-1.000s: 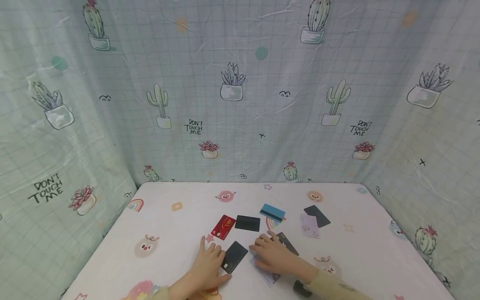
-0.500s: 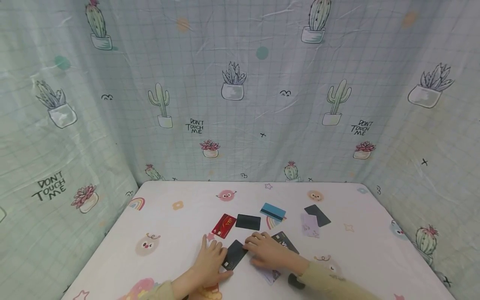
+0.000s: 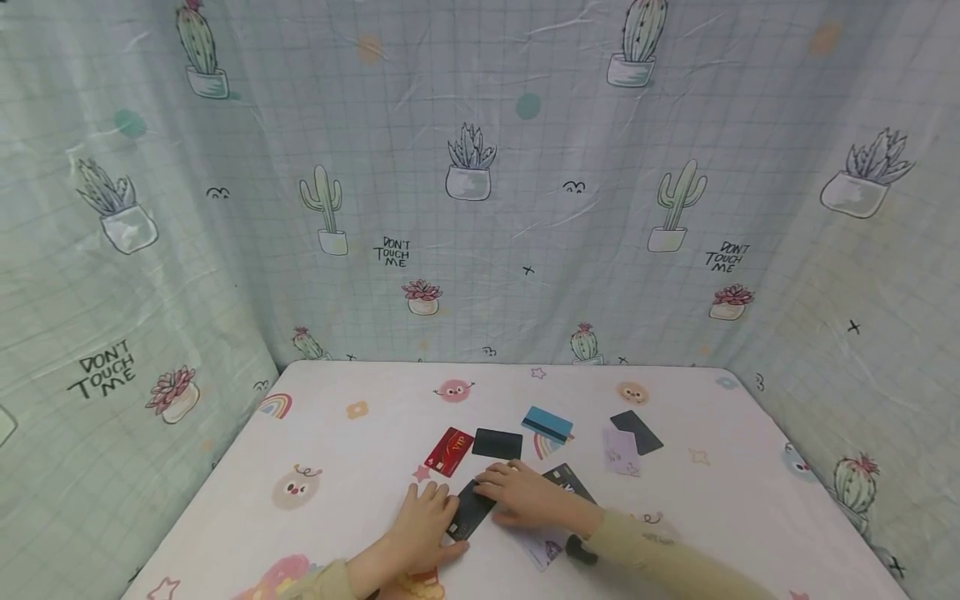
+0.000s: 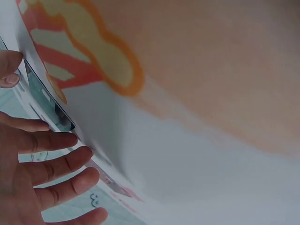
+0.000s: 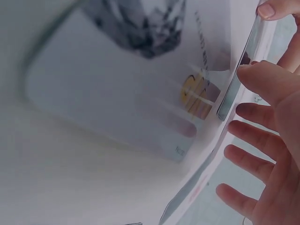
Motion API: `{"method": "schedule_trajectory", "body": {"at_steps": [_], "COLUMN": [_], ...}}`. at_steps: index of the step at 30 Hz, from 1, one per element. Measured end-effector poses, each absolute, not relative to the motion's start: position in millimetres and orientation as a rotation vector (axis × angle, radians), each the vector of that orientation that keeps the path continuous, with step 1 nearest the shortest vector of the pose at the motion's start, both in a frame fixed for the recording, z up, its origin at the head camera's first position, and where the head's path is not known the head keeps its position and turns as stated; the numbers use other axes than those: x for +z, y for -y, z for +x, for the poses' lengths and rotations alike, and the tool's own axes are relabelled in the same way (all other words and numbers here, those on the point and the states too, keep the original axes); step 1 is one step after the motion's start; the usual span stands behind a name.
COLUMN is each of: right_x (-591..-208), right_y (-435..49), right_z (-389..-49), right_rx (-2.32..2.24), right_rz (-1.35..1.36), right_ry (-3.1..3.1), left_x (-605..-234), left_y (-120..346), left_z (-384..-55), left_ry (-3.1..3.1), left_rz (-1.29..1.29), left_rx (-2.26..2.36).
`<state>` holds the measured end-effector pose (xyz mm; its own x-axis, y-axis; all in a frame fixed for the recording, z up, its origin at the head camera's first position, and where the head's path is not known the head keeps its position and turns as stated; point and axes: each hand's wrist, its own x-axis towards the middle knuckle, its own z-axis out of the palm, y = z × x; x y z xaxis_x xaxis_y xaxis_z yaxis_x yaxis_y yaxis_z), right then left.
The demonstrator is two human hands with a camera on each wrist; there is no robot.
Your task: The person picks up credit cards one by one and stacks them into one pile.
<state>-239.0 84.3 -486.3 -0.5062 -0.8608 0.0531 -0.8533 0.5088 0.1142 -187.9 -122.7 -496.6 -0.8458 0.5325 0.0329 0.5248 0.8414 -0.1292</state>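
A black chip card (image 3: pixel 471 510) lies on the white patterned table between the two hands. My left hand (image 3: pixel 424 525) lies along its left side, fingers extended, with the fingertips at its edge and the thumb out near its lower corner. From the right, my right hand (image 3: pixel 531 497) reaches over its upper right part, fingertips on the card. In the left wrist view the left fingers (image 4: pixel 61 166) are spread and straight beside the card (image 4: pixel 49 101). Straight right fingers (image 5: pixel 253 140) show in the right wrist view, with the thumb near the card (image 5: pixel 229 103).
A pale purple card (image 3: pixel 542 548) lies partly under the right hand, beside another dark card (image 3: pixel 570 482). Beyond are a red VIP card (image 3: pixel 449 452), a black card (image 3: pixel 497 443) and a blue card (image 3: pixel 547 423). A pale card (image 3: pixel 622 451) overlaps a dark one (image 3: pixel 639 432) at right.
My right hand has moved left from the purple and dark cards onto the black chip card. My left hand's raised index finger has come down; that hand stays beside the card.
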Motion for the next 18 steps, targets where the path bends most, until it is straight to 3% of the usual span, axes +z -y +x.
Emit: {"method": "schedule_trajectory", "body": {"at_steps": [18], "right_x": [-487.7], "right_y": [-68.0], "right_z": [-253.2], "right_rx": [-0.256], "right_rz": [1.532], "right_ry": [2.596], "left_x": [-496.9], "left_y": [123.0], "left_z": [-189.9], "left_ry": [2.941], "left_rz": [-0.861], "left_rx": [0.173]}}
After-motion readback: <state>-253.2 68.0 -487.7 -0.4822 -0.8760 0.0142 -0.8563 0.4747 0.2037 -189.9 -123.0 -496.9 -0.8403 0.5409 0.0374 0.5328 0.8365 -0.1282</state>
